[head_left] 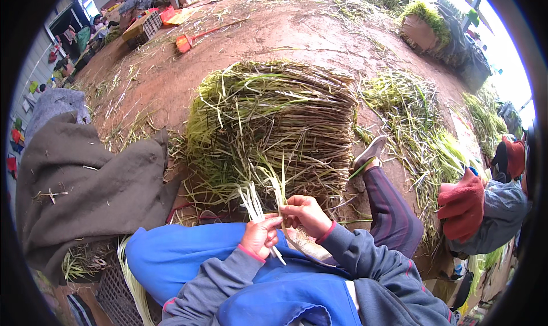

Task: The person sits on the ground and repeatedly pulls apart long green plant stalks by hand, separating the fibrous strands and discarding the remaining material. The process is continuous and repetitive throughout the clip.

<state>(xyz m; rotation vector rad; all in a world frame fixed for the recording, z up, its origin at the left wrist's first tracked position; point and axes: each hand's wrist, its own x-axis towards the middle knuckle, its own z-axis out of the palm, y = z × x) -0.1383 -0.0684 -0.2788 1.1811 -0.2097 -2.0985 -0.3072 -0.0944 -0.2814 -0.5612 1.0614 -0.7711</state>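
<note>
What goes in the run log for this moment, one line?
left hand: gripping white stalks | right hand: pinching green stalk | ahead: stacked pile of stalks | left: grey cloth

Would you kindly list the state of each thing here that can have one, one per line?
Left hand: closed around a few pale stalks.
Right hand: fingers pinching a stalk's dry outer skin.
Stacked pile of stalks: lying flat, layered, green tips to the left.
Loose stalks: scattered on the dirt.
Grey cloth: crumpled on the ground.
Red dustpan: lying on the dirt, unused.
</note>
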